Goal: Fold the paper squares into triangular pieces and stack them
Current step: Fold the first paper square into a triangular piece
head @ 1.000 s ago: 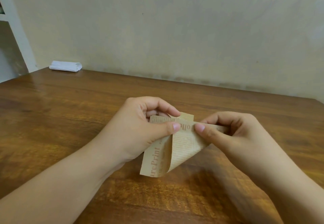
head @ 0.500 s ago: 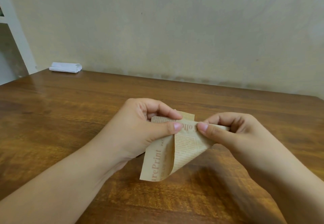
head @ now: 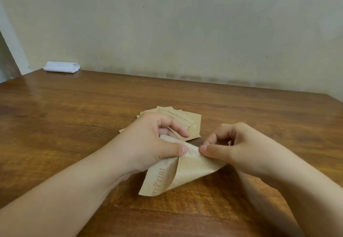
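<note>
At centre frame, your left hand (head: 148,144) and right hand (head: 239,147) both pinch the top edge of one tan printed paper square (head: 185,171), thumbs nearly touching. The sheet curls, its lower corner near the bench (head: 74,116). Just above the hands lies a fanned pile of paper squares (head: 191,123), flat on the wood. Upper left: a folded white cloth (head: 62,67).

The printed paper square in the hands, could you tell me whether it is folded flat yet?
Not yet. The paper square is bent over but still loose, its lower edge curving open, with no flat crease.
</note>
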{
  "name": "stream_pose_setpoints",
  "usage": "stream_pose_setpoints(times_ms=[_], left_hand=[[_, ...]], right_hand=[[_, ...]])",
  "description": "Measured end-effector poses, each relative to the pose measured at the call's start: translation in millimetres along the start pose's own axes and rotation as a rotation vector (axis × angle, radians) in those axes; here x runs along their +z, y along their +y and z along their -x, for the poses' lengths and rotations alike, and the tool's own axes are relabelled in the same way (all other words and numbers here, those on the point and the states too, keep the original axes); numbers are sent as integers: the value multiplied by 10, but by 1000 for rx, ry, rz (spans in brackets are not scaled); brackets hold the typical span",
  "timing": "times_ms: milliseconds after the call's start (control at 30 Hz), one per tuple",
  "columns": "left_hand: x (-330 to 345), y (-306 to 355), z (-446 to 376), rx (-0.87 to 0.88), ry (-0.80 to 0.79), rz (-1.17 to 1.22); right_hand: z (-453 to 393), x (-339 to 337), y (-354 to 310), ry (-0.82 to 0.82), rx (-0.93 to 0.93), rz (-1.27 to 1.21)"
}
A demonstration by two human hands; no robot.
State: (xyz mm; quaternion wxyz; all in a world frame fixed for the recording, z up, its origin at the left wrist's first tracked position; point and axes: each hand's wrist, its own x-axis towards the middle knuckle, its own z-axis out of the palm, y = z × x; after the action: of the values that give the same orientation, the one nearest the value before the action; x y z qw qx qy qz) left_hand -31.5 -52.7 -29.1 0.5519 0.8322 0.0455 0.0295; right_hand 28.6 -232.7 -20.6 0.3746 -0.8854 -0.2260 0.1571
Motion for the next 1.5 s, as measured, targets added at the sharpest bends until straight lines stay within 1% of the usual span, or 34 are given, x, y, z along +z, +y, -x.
stream_pose_setpoints(times_ms=[133,267,333,467,533,667,833,933,1000,1067,1133,1200,1267,1433,1500], left_hand=[[134,-102,-23,29,40,-212],[148,-134,-30,220,105,-423],[155,-104,-2,303,63,-479],[278,-113,78,397,-103,-640],[334,-143,95,406,-133,-675],[393,-206,93,398,-141,-725],[418,-237,63,403,-127,-710],[417,-239,41,406,-119,-684],[413,-243,29,413,-113,-674],[410,-244,24,415,-109,-659],[413,-240,23,417,-107,-655],[415,-243,20,418,-106,-668],[411,-252,16,416,-108,-685],[423,-259,-5,416,-81,-705],[443,-262,-14,420,-57,-710]], right_hand=[[-39,88,35,13,70,170],[-96,49,96,46,133,221],[-118,41,130,68,165,211],[-155,63,182,86,212,211],[-167,64,188,85,235,202],[-164,60,191,80,239,189],[-188,75,213,80,236,224],[-171,69,218,87,193,339],[-124,27,186,153,106,438],[-68,-49,132,187,1,406],[-18,-86,88,133,-47,394],[17,-53,94,50,-61,452],[62,19,152,22,-93,489],[186,93,292,70,-209,408],[201,130,300,77,-225,350]])
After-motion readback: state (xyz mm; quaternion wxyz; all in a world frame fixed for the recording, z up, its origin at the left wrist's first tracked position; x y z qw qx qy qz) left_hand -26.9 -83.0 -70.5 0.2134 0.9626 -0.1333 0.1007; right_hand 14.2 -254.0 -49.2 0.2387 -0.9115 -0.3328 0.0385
